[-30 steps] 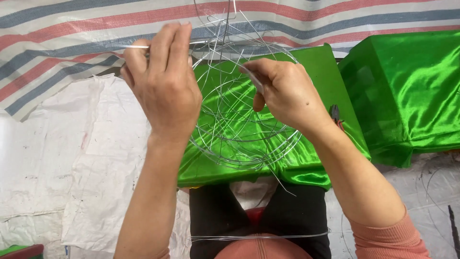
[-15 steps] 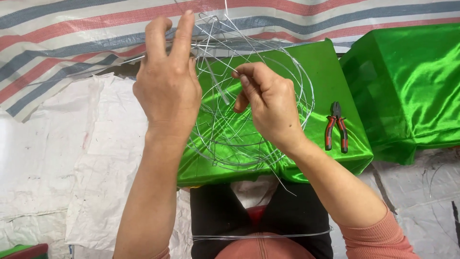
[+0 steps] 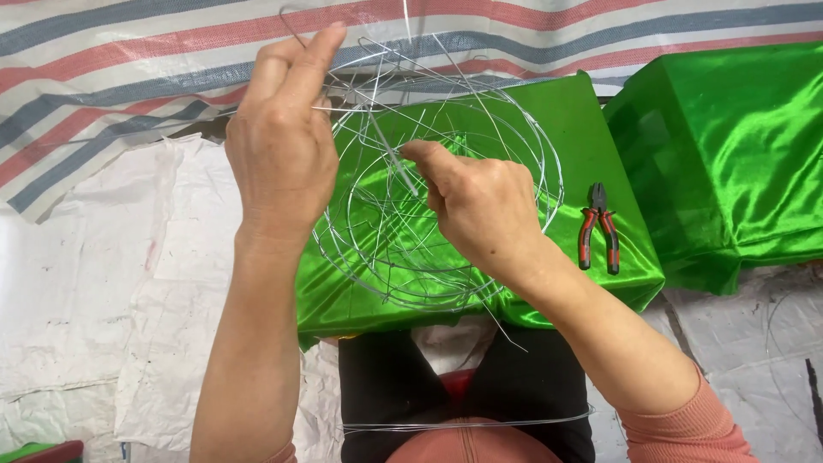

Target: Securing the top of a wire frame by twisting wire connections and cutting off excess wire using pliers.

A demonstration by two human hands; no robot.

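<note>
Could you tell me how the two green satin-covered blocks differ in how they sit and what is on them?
The near green block lies in front of the person and carries red-handled pliers; the far green block sits to the right with nothing visible on it. The wire frame, gripped by the left hand and right hand, hangs over the near block only. Both are wrapped in shiny green fabric.

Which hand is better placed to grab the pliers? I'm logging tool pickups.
Probably the right hand: the pliers lie just beside it on the green cloth, while the left hand holds the wire frame.

floor: white sheeting (image 3: 103, 283) | striped tarp (image 3: 129, 69) | green satin boxes (image 3: 729, 154)
</note>
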